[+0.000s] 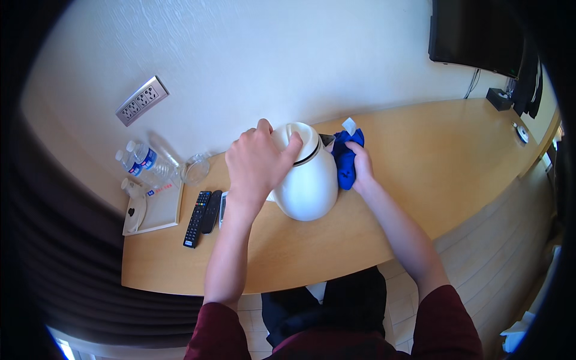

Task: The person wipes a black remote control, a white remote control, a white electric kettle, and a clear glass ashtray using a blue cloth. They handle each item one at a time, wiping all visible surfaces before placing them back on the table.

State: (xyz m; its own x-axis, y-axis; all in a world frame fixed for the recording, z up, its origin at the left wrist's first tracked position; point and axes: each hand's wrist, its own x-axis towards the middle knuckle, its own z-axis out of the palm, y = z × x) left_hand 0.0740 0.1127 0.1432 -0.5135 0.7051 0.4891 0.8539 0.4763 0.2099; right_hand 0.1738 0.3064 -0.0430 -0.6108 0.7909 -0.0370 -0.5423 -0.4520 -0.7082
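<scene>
A white electric kettle [308, 193] is tilted above the wooden desk, its lid towards the wall and its metal spout [327, 140] pointing right. My left hand [263, 157] is on the kettle's lid and upper left side, the thumb lying across the lid; its handle is mostly hidden behind this hand. In my right hand [360, 164] is a bunched blue cloth [345, 162] with a white tag, held against the right side of the kettle near the spout. The fingers of my right hand are partly hidden by the cloth.
On the wooden desk [450, 148], left of the kettle, lie a black remote control [197, 219], a darker remote [211, 212] and a white tray [157, 225] with water bottles [146, 157] and a kettle base [135, 216]. A glass [197, 168] stands beside them. A television [477, 36] hangs at upper right.
</scene>
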